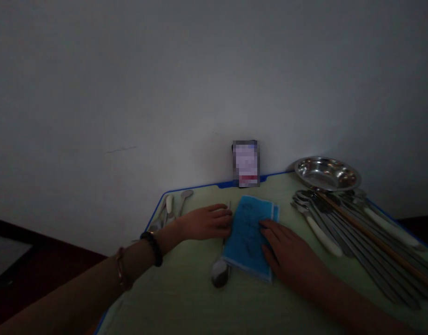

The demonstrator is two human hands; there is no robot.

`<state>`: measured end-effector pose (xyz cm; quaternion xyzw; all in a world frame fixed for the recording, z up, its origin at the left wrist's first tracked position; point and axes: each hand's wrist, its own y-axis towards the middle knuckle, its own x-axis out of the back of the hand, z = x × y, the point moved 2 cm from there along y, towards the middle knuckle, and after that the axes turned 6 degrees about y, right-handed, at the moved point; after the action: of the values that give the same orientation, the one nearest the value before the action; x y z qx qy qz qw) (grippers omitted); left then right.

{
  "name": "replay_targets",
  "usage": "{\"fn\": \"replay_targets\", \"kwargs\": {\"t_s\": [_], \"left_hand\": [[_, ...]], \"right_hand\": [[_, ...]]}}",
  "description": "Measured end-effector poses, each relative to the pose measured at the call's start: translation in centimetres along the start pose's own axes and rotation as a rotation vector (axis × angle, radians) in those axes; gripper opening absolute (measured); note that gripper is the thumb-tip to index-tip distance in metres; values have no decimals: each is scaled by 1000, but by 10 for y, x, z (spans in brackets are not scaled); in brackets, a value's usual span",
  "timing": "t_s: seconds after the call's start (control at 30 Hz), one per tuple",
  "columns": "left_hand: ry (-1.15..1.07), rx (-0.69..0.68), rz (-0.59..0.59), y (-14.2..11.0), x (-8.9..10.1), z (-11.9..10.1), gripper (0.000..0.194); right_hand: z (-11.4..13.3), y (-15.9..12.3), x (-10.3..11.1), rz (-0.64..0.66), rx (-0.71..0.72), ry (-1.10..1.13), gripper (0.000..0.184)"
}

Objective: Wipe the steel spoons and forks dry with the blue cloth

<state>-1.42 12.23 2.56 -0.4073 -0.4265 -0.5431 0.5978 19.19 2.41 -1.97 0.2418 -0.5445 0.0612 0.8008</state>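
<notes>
A folded blue cloth [249,228] with a white border lies in the middle of the table. My right hand [284,246] rests on its right side, fingers stretched over the fabric and thumb close to its lower right edge. Just left of the cloth, my left hand [207,222] lies with its fingers extended over the handle of a metal spoon. That spoon's bowl [220,272] shows below the hand, at the cloth's lower left corner. Part of the handle is hidden under the left hand and the cloth's edge.
Left of the hands lie several spoons [186,194], one with a white handle. At right are several metal chopsticks [360,260], a brown chopstick [377,235] and white-handled cutlery [324,232]. A metal bowl [325,174] stands behind them. A phone [246,163] leans on the wall.
</notes>
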Motion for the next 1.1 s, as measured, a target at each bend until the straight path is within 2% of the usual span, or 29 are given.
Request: {"fn": "replay_targets", "kwargs": {"t_s": [0.13, 0.3, 0.4, 0.53, 0.67, 0.83, 0.93, 1.03, 1.1], "left_hand": [[-68, -89, 42, 9, 5, -10, 23], [-27, -95, -39, 15, 7, -18, 17], [43, -96, -62, 12, 18, -18, 20], [66, 53, -164, 1, 40, -19, 22], [109, 184, -293, -8, 48, -39, 20], [-20, 480, -466, -5, 34, -79, 24], [-80, 639, -450, 0, 21, -95, 24], [-175, 777, -403, 0, 12, -97, 21], [-311, 887, -412, -3, 9, -93, 20]], "right_hand": [[-1, -1, -1, -14, 0, 33, 30], [-8, -1, -2, -15, -36, 126, 36], [-10, 0, 3, 33, -75, 169, 46], [-6, -1, 11, 88, -100, 167, 49], [-4, -5, 11, 96, -93, 117, 51], [-11, -10, 4, 50, -6, 177, 50], [-12, -11, 5, 56, -24, 205, 53], [-5, -9, 7, 183, 47, 283, 67], [0, -6, 9, 239, 108, 316, 68]]}}
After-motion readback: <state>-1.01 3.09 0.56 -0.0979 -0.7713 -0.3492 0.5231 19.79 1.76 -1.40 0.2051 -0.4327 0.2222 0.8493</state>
